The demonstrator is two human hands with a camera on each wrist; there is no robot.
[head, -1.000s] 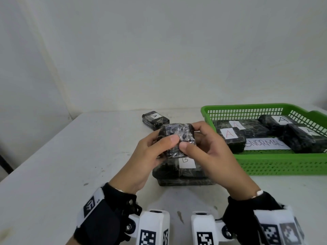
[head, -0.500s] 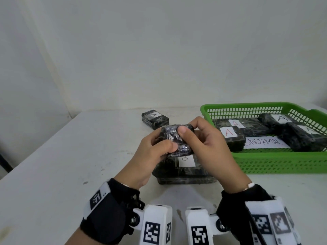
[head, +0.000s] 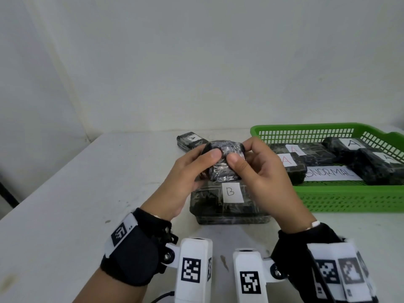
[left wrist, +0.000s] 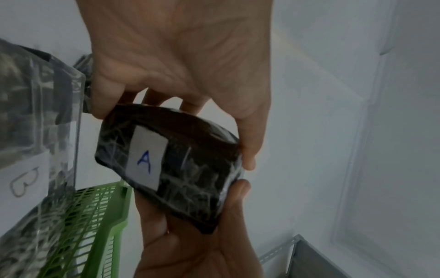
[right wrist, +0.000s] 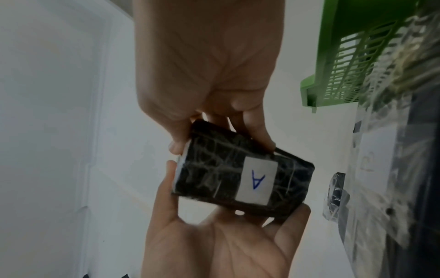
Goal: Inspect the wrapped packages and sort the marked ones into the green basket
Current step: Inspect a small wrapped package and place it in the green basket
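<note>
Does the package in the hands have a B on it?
No, the held package carries a white label with a blue A.

Seven wrapped packages (head: 223,162), one green basket (head: 349,193)

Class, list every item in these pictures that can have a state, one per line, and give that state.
Held package: lifted, gripped by both hands, its label A facing away from the head camera.
Left hand: grips it.
Right hand: grips it.
B package: on table, label up.
Far A package: on table.
Green basket: holds A-labelled packages.
</note>
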